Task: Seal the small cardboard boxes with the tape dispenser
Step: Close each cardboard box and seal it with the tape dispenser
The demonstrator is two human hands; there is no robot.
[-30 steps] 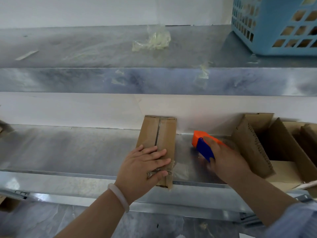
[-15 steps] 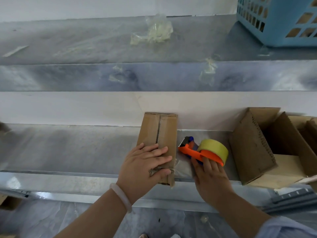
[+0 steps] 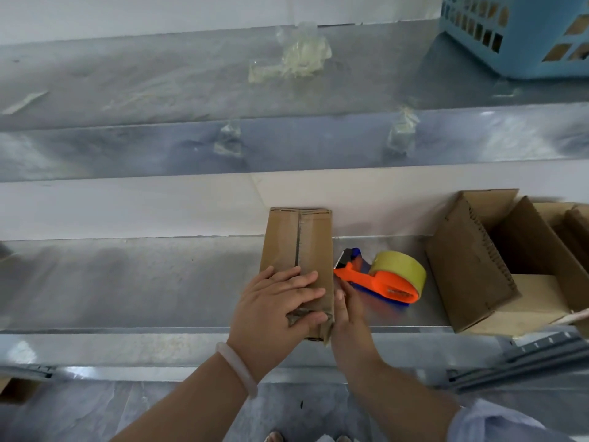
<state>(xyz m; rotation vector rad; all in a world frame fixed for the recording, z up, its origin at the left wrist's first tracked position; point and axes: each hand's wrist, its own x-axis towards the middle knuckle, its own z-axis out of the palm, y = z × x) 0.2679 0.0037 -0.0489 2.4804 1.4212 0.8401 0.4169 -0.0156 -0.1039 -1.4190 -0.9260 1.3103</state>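
Now the small cardboard box point(image 3: 298, 250) lies on the lower metal shelf point(image 3: 127, 282), with its far end against the white wall and its near end a little over the front edge of the shelf. A dark seam runs along its top between the two closed flaps, and at the near end there is a wrinkled piece of tape.

The left hand point(image 3: 274, 311) rests flat on the near part of the box top. Its fingers are almost straight and spread, and the thumb presses beside the wrinkled tape; the hand presses the box and does not grasp it. A pale bracelet point(image 3: 237, 368) is on this wrist.

The right hand point(image 3: 349, 317) stands on its edge along the right side of the box, fingers stretched forward and together, holding nothing. It seems to touch the box wall.

The tape dispenser point(image 3: 379, 279) lies free on the shelf just to the right of the box, with an orange handle, a blue body and a yellow tape roll point(image 3: 401, 269). The right fingertips are very near its handle; whether they touch it I cannot tell.

Further right stand open cardboard boxes point(image 3: 471, 269). On the upper shelf there is a lump of crumpled clear tape point(image 3: 299, 52) and a blue plastic basket point(image 3: 522, 30).
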